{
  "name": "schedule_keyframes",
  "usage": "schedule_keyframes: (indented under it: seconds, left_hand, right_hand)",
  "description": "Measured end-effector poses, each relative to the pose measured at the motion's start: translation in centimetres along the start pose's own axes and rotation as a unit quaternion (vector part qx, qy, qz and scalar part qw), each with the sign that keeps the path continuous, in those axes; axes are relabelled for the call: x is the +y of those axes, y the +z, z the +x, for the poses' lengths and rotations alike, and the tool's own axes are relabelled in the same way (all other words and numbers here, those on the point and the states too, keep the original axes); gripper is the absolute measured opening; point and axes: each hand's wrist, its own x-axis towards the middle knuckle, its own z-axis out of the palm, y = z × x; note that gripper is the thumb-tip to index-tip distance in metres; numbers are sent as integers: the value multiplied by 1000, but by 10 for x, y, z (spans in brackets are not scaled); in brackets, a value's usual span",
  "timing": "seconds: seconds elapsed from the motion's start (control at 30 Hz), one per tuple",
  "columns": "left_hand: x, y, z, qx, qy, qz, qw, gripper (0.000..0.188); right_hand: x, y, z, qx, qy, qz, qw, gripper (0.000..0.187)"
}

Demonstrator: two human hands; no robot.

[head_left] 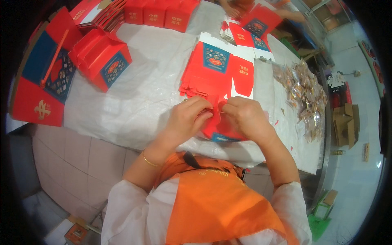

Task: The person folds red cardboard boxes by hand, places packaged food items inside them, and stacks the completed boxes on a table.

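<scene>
Both of my hands work on a red paper gift box [218, 124] near the table's front edge. My left hand [190, 116] pinches its left side with thumb and fingers. At its right side, the curled fingers of my right hand [247, 116] grip the card; part of the box is hidden beneath them. Just beyond lies a stack of flat red box blanks [210, 75] with blue lattice panels and white flaps. Off to the left stands a folded red box [100, 61] with a raised top and a blue panel.
A large red and blue carton [47, 81] stands at the far left. Several red boxes [157, 14] line the back. Clear-wrapped packets [306, 96] are heaped at the right. Across the table, another person's hand [230, 9] is near more red blanks [255, 30]. White sheeting [143, 61] covers the table.
</scene>
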Motion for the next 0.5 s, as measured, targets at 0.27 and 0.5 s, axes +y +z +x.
schedule_keyframes:
  seconds: [0.27, 0.5]
  left_hand:
    - [7, -11, 13, -83, 37, 32, 995, 21]
    - [11, -10, 19, -115, 19, -1, 993, 20]
  right_hand:
    - [1, 3, -1, 6, 2, 31, 1000, 12]
    - [1, 4, -6, 35, 13, 57, 998, 11]
